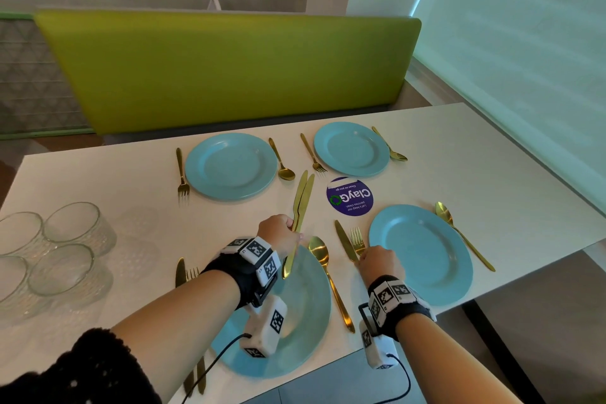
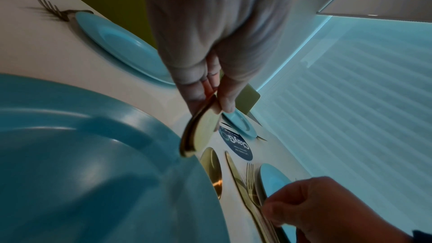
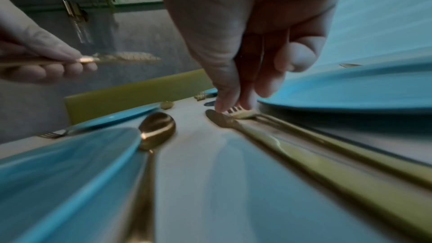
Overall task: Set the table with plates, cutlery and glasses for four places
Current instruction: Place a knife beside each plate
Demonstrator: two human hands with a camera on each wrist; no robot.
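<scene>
Four blue plates lie on the white table (image 1: 475,154): far left (image 1: 231,166), far right (image 1: 351,147), near right (image 1: 421,254), and near left (image 1: 305,315), partly under my left arm. My left hand (image 1: 292,229) grips two gold knives (image 1: 303,197) together by their handles, above the near left plate's rim (image 2: 93,154). My right hand (image 1: 364,261) reaches down beside the near right plate. Its fingertips (image 3: 224,104) touch the gold fork (image 3: 243,114) that lies next to a gold knife (image 3: 268,139).
Several clear glasses (image 1: 70,223) stand grouped at the table's left end. Forks and spoons flank both far plates; a spoon (image 1: 323,259) lies between the near plates. A round purple sticker (image 1: 350,196) marks the table's middle. A green bench back (image 1: 229,69) stands behind.
</scene>
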